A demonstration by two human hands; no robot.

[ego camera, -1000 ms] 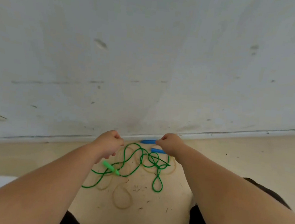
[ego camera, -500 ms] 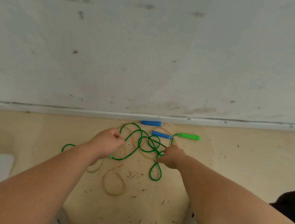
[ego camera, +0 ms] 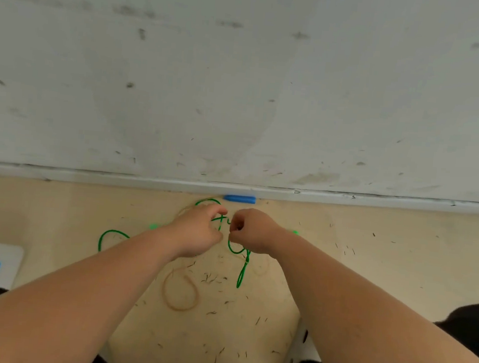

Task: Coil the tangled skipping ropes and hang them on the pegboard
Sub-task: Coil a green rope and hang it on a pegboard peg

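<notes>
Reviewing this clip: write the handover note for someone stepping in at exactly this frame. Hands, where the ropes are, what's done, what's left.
Left hand: closed in the tangle of the green rope; exact hold hidden.
Right hand: pinching the same knot, close beside the left.
Ropes: both on the floor by the wall. Green loops trail left and toward the person. The tan rope is mixed in, one loop lying near; a blue handle sits against the skirting.
Done: nothing coiled.
Left: untangle both, coil each, hang them. No pegboard in view.
</notes>
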